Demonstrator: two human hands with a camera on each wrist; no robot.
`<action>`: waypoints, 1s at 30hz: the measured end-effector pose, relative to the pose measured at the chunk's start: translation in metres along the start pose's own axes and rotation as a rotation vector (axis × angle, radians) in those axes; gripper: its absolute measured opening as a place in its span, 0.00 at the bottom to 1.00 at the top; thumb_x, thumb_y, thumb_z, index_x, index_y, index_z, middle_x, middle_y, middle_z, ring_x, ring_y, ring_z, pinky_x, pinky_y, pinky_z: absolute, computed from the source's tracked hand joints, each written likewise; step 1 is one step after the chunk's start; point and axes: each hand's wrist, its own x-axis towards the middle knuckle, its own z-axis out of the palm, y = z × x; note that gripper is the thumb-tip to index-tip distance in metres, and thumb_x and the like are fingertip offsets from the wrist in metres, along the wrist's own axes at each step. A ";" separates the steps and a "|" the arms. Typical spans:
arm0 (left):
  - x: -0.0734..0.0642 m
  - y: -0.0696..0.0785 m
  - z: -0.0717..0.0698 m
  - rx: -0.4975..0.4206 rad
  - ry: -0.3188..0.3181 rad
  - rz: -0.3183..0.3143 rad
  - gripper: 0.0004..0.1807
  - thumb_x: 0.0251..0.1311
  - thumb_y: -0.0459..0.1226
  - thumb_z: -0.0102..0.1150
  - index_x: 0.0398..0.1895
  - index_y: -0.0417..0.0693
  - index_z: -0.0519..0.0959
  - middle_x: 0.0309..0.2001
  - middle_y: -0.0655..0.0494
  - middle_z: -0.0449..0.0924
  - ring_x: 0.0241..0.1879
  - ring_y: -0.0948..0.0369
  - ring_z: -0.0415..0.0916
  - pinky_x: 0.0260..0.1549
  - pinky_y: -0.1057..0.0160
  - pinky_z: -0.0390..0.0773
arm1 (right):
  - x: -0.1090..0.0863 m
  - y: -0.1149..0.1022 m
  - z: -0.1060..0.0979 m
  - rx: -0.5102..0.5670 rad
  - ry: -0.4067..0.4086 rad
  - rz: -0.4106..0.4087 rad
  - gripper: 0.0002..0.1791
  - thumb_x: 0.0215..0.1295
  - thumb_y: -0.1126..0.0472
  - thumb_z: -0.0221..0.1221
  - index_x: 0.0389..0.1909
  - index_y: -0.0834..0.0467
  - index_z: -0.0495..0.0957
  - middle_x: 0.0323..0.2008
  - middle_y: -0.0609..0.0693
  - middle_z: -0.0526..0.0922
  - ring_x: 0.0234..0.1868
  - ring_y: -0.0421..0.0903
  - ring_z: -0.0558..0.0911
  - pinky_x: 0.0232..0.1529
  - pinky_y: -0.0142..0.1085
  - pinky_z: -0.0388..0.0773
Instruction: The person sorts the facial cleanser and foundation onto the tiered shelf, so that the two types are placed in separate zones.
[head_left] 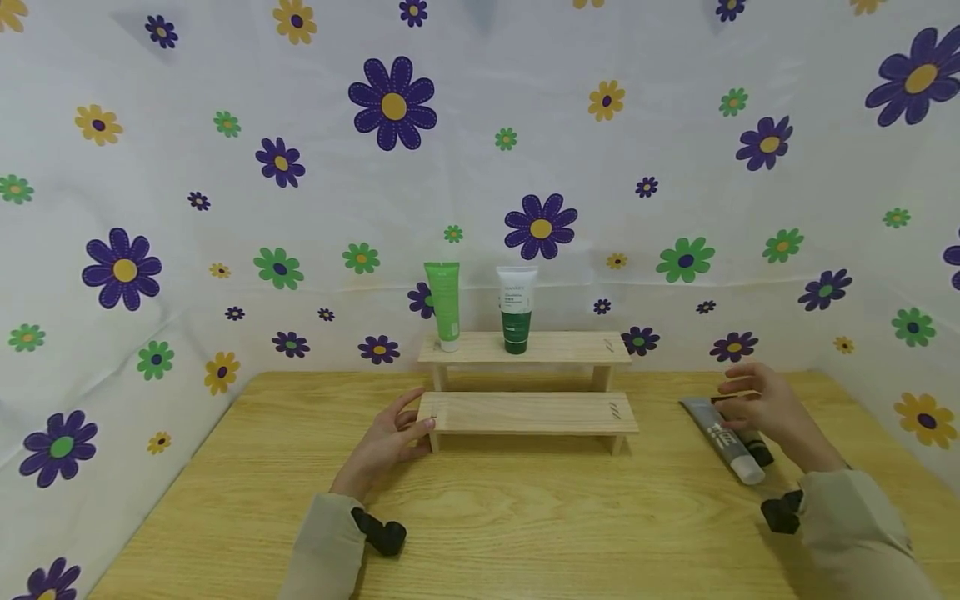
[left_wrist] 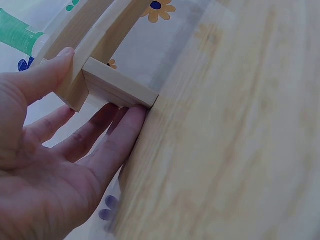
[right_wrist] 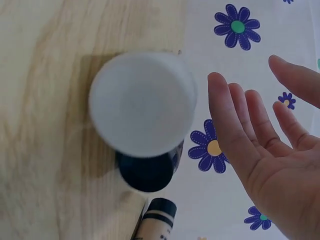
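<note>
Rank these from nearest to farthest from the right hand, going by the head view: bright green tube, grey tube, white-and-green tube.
1. Grey tube: lying on the table, just left of the right hand.
2. White-and-green tube: standing on the upper shelf, well to the left.
3. Bright green tube: same shelf, farther left.

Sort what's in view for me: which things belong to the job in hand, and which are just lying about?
Likely the job's:
wooden stand, gripped by the left hand
green tube and white-and-green tube, standing on its upper tier
grey tube and dark-capped tube, lying by the right hand

Likely just surroundings:
flower-print sheet
table
black wrist devices
</note>
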 end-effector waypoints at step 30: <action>0.002 -0.001 0.000 0.005 0.006 -0.016 0.36 0.74 0.30 0.54 0.81 0.46 0.53 0.67 0.30 0.66 0.63 0.37 0.71 0.54 0.46 0.79 | 0.001 0.011 -0.007 -0.176 -0.122 0.042 0.26 0.60 0.76 0.63 0.54 0.82 0.63 0.48 0.79 0.73 0.43 0.57 0.82 0.38 0.41 0.84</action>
